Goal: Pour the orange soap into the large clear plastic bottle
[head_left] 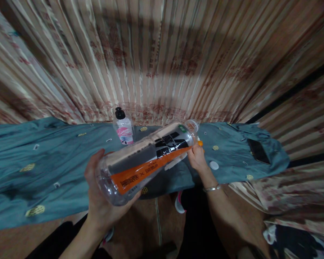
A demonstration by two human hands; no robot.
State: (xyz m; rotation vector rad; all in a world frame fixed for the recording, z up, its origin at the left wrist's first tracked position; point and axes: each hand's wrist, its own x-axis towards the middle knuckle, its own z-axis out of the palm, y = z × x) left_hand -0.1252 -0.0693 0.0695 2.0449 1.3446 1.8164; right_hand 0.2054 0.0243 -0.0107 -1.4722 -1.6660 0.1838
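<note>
A large clear plastic bottle (140, 165) with an orange, black and silver label is held tilted above the cloth, its open neck up and to the right. My left hand (102, 190) is wrapped round its base. Close to the bottle's shoulder, my right hand (197, 156) is closed. A small orange piece (200, 143) shows beside its fingers, but most of what it grips is hidden. Below the bottle, a pale strip (176, 162) is partly covered, and I cannot tell whether it belongs to the orange piece.
A clear bottle with a black cap (125, 131) stands on the teal cloth (62, 165) behind. On the right lie a round white cap (214, 165) and a dark phone (258, 151). A patterned curtain (156, 61) hangs along the back. My legs are below the cloth's front edge.
</note>
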